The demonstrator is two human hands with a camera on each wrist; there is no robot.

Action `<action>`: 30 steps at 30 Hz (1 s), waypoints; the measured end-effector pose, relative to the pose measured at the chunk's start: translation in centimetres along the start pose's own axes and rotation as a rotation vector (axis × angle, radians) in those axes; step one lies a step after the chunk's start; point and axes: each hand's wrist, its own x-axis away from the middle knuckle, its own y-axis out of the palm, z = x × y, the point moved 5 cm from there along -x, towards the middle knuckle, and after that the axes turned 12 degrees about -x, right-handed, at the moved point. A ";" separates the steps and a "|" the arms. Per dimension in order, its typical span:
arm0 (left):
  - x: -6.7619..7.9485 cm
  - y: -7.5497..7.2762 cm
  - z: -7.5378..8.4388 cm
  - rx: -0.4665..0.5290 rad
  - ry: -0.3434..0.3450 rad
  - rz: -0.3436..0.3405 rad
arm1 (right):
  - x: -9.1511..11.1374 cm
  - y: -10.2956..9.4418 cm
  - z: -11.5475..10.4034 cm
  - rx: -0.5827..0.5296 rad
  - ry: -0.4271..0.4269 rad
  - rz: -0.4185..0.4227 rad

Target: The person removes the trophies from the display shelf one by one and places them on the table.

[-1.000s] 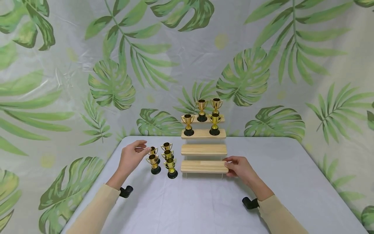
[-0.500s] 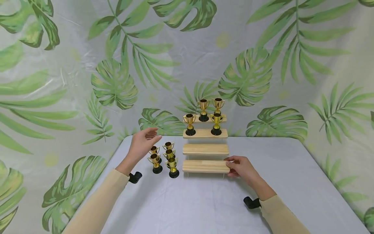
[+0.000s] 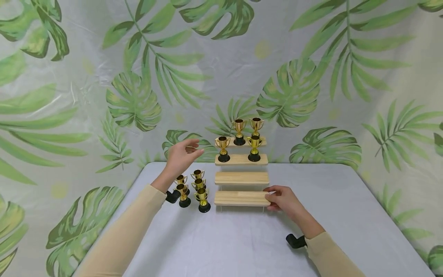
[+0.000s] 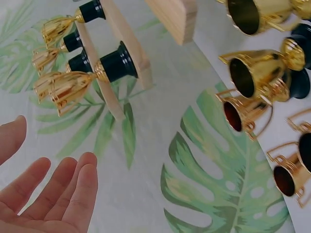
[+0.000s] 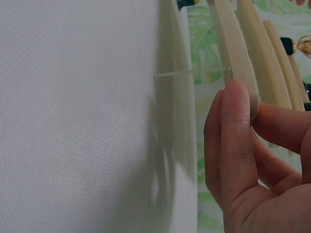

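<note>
A tiered wooden display stand (image 3: 240, 177) stands on the table with four-step planks on thin clear supports. My right hand (image 3: 283, 199) pinches the right end of its lowest plank (image 5: 238, 53), thumb and fingers on opposite faces. My left hand (image 3: 180, 157) hangs in the air left of the stand, fingers loosely bent and nothing between them; the left wrist view shows bare fingertips (image 4: 87, 167). Two small gold trophies (image 3: 238, 129) with black bases occupy the top plank. On the plank below, a trophy (image 3: 223, 148) stands at the left and another trophy (image 3: 254, 148) at the right.
Several more gold trophies (image 3: 202, 198) stand grouped on the white-covered table (image 3: 214, 242), left of the stand and below my left hand. The two lower planks bear no trophies. Behind the table hangs a leaf-patterned cloth (image 3: 207, 57).
My left hand has risen from beside the table trophies and moved right and away, toward the stand's upper planks. The right hand keeps its grip on the lowest plank.
</note>
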 end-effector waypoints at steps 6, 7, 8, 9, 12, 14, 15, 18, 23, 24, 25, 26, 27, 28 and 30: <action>-1.2 1.2 1.3 0.017 0.025 -0.017 | 0.0 0.0 0.2 -0.012 0.009 -0.004; -1.4 1.4 1.6 0.021 0.026 -0.023 | 0.0 0.0 0.2 -0.013 0.012 -0.001; -1.6 1.6 1.8 0.031 0.024 -0.032 | 0.1 -0.1 0.2 -0.013 0.014 0.002; -1.9 1.8 2.0 0.033 0.021 -0.037 | 0.1 -0.1 0.2 -0.014 0.014 0.004; -2.7 2.4 2.6 0.045 0.014 -0.049 | 0.1 -0.1 0.2 -0.009 0.010 0.004; -3.2 2.8 3.1 0.056 0.009 -0.058 | 0.1 -0.2 0.1 -0.012 0.009 0.005; -3.5 3.0 3.3 0.057 0.008 -0.061 | 0.1 -0.2 0.1 -0.010 0.006 0.001; -4.3 3.6 3.8 0.066 0.006 -0.075 | 0.1 -0.2 0.0 -0.012 0.003 -0.003; -5.3 4.6 4.3 0.063 -0.002 -0.089 | -0.2 -0.2 0.2 -0.011 -0.008 -0.007; -5.4 4.8 4.4 0.065 -0.002 -0.090 | -0.2 -0.2 0.2 -0.009 -0.012 -0.009; -5.5 4.9 4.5 0.061 0.000 -0.090 | -0.3 -0.2 0.2 -0.008 -0.014 -0.010; -5.6 5.1 4.6 0.052 0.005 -0.090 | -0.3 -0.2 0.2 -0.006 -0.018 -0.013; -5.7 5.2 4.6 0.047 0.009 -0.092 | -0.3 -0.2 0.1 -0.004 -0.023 -0.015; -5.8 5.3 4.7 0.038 0.015 -0.093 | -0.3 -0.2 0.2 -0.002 -0.024 -0.016; -5.9 5.6 4.8 0.023 0.022 -0.096 | -0.3 -0.2 0.2 -0.006 -0.023 -0.012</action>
